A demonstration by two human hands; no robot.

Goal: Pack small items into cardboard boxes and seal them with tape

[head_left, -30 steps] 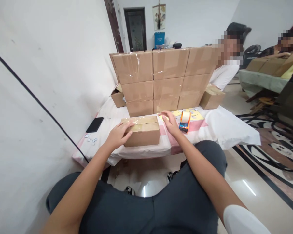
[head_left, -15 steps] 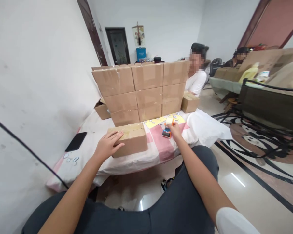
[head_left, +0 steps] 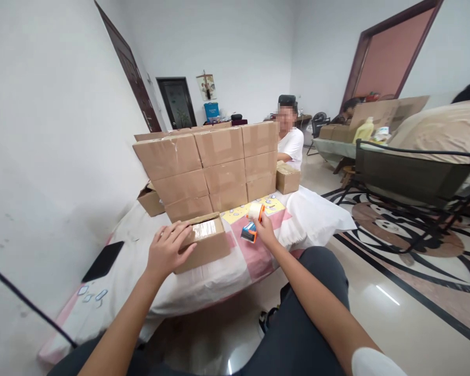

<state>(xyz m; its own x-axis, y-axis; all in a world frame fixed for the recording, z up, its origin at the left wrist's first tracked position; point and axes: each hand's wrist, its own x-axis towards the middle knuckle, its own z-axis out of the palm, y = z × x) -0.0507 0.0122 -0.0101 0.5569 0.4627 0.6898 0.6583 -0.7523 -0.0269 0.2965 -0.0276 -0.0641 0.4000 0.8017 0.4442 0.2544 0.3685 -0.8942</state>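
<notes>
A brown cardboard box [head_left: 209,251] lies near the front edge of the cloth-covered table. A bright, shiny patch shows on its top. My left hand [head_left: 170,246] rests on the box's left end, fingers stretched across the top and thumb apart at the near side. To the right of the box, my right hand [head_left: 265,231] grips an orange and blue tape dispenser [head_left: 249,232], which carries a roll of pale tape [head_left: 255,211]. The dispenser is over the pink part of the cloth, apart from the box.
Behind the box stands a stack of cardboard boxes [head_left: 223,169]. Smaller boxes sit at its left [head_left: 151,201] and right [head_left: 288,179]. A black flat object [head_left: 103,261] lies at left. A person in a white shirt [head_left: 291,148] sits beyond. A chair [head_left: 411,172] stands right.
The view has shifted, so the stack and table appear lower and further left. A bright patch now shows on the box top. Both hands keep their places.
</notes>
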